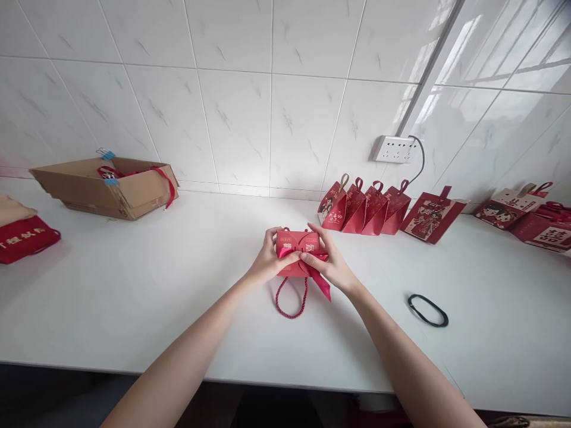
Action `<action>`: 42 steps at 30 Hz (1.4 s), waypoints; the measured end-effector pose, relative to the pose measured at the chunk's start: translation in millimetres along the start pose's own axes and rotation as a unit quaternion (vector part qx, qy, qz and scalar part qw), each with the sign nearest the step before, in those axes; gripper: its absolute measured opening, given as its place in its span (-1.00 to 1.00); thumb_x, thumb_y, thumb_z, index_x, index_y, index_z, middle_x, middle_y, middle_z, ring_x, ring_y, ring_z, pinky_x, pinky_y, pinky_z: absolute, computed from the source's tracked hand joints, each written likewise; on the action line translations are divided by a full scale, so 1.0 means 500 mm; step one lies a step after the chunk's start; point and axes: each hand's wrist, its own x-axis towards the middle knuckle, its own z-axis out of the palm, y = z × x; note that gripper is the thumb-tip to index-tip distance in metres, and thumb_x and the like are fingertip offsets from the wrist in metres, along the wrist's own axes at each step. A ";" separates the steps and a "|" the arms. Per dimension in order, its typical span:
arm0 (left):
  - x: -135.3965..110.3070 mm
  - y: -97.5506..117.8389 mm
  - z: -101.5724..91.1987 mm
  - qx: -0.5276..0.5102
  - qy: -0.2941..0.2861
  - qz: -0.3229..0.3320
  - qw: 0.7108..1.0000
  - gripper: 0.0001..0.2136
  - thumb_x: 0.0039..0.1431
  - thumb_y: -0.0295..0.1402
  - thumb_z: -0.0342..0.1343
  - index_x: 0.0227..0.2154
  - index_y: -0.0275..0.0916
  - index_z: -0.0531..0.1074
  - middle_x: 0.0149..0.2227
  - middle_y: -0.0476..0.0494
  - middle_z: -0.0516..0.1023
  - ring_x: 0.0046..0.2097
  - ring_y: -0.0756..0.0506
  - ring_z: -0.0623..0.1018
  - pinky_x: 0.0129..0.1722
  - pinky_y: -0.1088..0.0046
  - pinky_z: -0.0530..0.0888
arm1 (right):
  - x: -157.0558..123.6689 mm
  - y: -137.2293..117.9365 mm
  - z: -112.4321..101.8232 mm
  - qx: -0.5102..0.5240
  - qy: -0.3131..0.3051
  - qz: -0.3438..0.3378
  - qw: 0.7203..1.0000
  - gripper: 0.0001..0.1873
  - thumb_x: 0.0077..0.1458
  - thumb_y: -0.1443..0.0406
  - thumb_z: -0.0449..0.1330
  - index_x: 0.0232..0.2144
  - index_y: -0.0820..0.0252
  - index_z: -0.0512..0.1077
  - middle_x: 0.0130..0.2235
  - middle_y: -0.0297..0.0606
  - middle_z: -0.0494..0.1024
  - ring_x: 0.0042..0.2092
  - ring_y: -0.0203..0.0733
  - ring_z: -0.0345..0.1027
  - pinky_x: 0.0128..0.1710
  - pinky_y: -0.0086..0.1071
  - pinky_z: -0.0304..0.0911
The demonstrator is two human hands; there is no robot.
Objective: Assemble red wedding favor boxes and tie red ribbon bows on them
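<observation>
A small red gift box (292,270) with pale printed characters lies on the white table between my hands. A red ribbon (320,284) crosses its front, its tail hanging at the lower right. From the near side a twisted red cord handle (291,317) loops onto the tabletop. My left hand (271,257) grips the box's left side, thumb pressed on the ribbon at the middle. On the other side my right hand (331,260) holds the box and ribbon, its thumb meeting the left one. The fingertips behind the box are partly hidden.
Several red gift boxes with strap handles (375,208) stand at the back right, more boxes (544,223) at far right. A black elastic band (427,310) lies at right. A cardboard box (111,193) and a red bag (27,241) are at left. A power strip (397,149) hangs on the tiled wall.
</observation>
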 end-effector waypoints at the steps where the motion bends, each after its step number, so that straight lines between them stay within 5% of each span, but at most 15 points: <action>1: 0.002 -0.003 0.000 -0.007 -0.006 0.008 1.000 -0.37 -0.16 -0.16 0.33 -0.09 -0.10 0.08 0.15 -0.20 0.22 0.12 -0.17 0.38 -0.01 0.32 0.42 | 0.001 -0.001 0.000 0.011 -0.007 0.007 1.000 -0.27 -0.01 0.02 0.23 0.16 -0.01 0.08 0.14 -0.13 0.28 0.10 -0.06 0.26 0.04 -0.17 0.27; 9: 0.003 -0.020 0.011 -0.036 -0.033 0.024 0.999 -0.30 -0.14 -0.12 0.32 0.00 -0.10 0.04 0.12 -0.23 0.26 0.09 -0.17 0.40 0.01 0.29 0.39 | 0.004 0.000 0.000 0.007 0.022 0.013 1.000 -0.31 -0.02 0.06 0.23 0.10 0.07 0.09 0.07 -0.16 0.31 -0.01 -0.13 0.32 0.03 -0.23 0.25; 13: 0.000 -0.014 0.008 -0.068 -0.056 0.004 0.996 -0.30 -0.08 -0.15 0.27 0.08 -0.04 0.02 0.25 -0.20 0.12 0.20 -0.19 0.29 0.09 0.26 0.35 | 0.010 0.004 0.002 0.003 0.050 0.027 0.998 -0.31 -0.02 0.07 0.23 0.10 0.08 0.07 -0.03 -0.18 0.36 -0.10 -0.15 0.35 -0.05 -0.23 0.30; 16: 0.002 -0.008 -0.006 -0.037 -0.014 -0.032 0.999 -0.27 -0.09 -0.20 0.27 0.12 -0.01 0.01 0.30 -0.20 0.01 0.26 -0.23 0.19 0.12 0.22 0.31 | 0.014 0.008 -0.001 -0.015 0.079 0.033 0.996 -0.33 -0.03 0.06 0.22 0.08 0.09 0.10 -0.04 -0.15 0.38 -0.09 -0.13 0.35 -0.07 -0.21 0.31; 18: 0.005 -0.006 -0.016 0.028 0.023 -0.053 0.998 -0.39 -0.07 -0.17 0.25 0.05 -0.08 0.13 0.22 -0.26 0.15 0.19 -0.25 0.29 0.04 0.21 0.35 | 0.016 0.012 -0.005 -0.020 0.108 0.034 0.993 -0.37 -0.04 0.07 0.23 0.04 0.10 0.13 -0.05 -0.15 0.39 -0.09 -0.11 0.35 -0.08 -0.20 0.31; 21: 0.010 -0.009 -0.026 0.142 -0.010 -0.050 0.989 -0.66 0.02 -0.03 0.13 -0.32 -0.21 0.31 -0.20 -0.16 0.46 -0.13 -0.17 0.48 -0.15 0.29 0.39 | 0.019 0.016 -0.011 -0.011 0.138 0.034 0.990 -0.40 -0.07 0.09 0.25 -0.02 0.09 0.15 -0.09 -0.18 0.42 -0.11 -0.12 0.36 -0.10 -0.20 0.31; 24: 0.012 -0.015 -0.028 0.178 -0.068 -0.043 0.981 -0.63 0.04 0.01 0.07 -0.53 -0.22 0.24 -0.47 -0.02 0.37 -0.36 -0.07 0.43 -0.33 0.40 0.33 | 0.020 0.018 -0.015 -0.001 0.147 0.031 0.989 -0.42 -0.09 0.10 0.26 -0.05 0.08 0.17 -0.14 -0.23 0.44 -0.13 -0.13 0.36 -0.12 -0.20 0.32; 30: 0.013 -0.011 -0.033 0.181 -0.114 -0.041 0.976 -0.64 0.02 -0.05 0.11 -0.58 -0.23 0.19 -0.55 0.07 0.21 -0.47 0.02 0.26 -0.46 0.49 0.14 | 0.023 0.019 -0.016 -0.004 0.157 0.020 0.987 -0.50 -0.12 0.13 0.28 -0.15 0.08 0.19 -0.22 -0.28 0.45 -0.17 -0.14 0.36 -0.15 -0.22 0.30; 42: 0.017 -0.007 -0.045 0.167 -0.181 -0.036 0.968 -0.68 0.01 -0.17 0.08 -0.63 -0.22 0.10 -0.56 0.06 0.21 -0.48 0.02 0.22 -0.47 0.49 0.07 | 0.024 0.013 -0.014 -0.020 0.160 0.019 0.987 -0.56 -0.15 0.19 0.26 -0.22 0.10 0.18 -0.27 -0.34 0.41 -0.24 -0.19 0.34 -0.17 -0.25 0.27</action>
